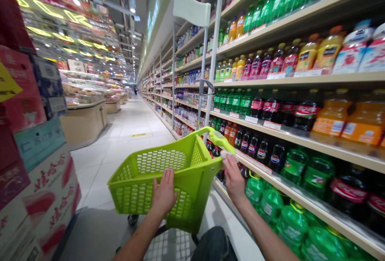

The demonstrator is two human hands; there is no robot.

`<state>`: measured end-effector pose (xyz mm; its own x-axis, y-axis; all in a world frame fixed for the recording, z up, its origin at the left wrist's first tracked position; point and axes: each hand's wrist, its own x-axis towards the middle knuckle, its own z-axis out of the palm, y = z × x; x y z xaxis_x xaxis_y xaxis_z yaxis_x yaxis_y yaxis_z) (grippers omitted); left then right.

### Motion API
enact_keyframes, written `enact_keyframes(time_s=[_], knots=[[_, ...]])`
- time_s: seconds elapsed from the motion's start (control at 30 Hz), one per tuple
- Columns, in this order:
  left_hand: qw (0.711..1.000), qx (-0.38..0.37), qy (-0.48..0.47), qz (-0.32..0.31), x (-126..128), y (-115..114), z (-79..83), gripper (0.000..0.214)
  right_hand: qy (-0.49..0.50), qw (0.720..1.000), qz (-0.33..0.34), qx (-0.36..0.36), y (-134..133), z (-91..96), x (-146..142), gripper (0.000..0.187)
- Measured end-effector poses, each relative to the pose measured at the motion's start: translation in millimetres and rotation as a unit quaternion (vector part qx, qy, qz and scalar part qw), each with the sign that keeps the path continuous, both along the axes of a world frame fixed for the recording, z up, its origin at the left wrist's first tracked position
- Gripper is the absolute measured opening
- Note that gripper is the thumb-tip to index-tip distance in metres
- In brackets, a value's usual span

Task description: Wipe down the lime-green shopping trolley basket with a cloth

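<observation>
A bright green shopping cart (pixel 183 172) with a perforated plastic basket stands sideways in front of me. My left hand (pixel 165 192) lies against its near side wall, fingers stretched up toward the rim, holding nothing. At the right end of the cart's handle (pixel 221 141), my right hand (pixel 234 178) presses a small white cloth (pixel 227 155) to the green plastic. Whether the cloth is fabric or paper I cannot tell. Part of the cart's wheels and lower grey rack shows beneath the basket.
Long shelves of bottled drinks (pixel 264 108) run along the right, close to my right arm. A grey-white metal stand (pixel 203 68) rises behind the cart. Stacked cartons (pixel 42 188) line the left. The tiled aisle (pixel 132 120) stretches ahead past a display counter (pixel 86 124).
</observation>
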<state>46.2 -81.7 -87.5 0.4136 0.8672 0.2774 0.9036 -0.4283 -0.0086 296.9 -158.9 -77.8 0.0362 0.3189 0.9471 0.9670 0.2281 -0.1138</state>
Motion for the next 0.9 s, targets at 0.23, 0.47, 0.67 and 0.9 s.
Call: enact_keyframes(time_s=[0.23,0.47,0.67,0.9], knots=[[1.0,-0.018,0.005,-0.006,-4,5,4.8,0.071,-0.099,0.989,0.097,-0.056,-5,-30.2,-35,0.052],[1.0,0.005,-0.003,0.005,-1,7,-1.4,0.07,0.027,0.999,-0.019,0.031,2,24.3,12,0.053],[1.0,-0.012,-0.003,0.002,1,10,2.2,0.071,-0.094,0.99,0.097,-0.049,18,-9.9,-23,0.05],[0.999,-0.038,-0.028,-0.013,11,21,7.4,0.07,-0.073,0.994,0.056,-0.054,46,20.5,13,0.048]])
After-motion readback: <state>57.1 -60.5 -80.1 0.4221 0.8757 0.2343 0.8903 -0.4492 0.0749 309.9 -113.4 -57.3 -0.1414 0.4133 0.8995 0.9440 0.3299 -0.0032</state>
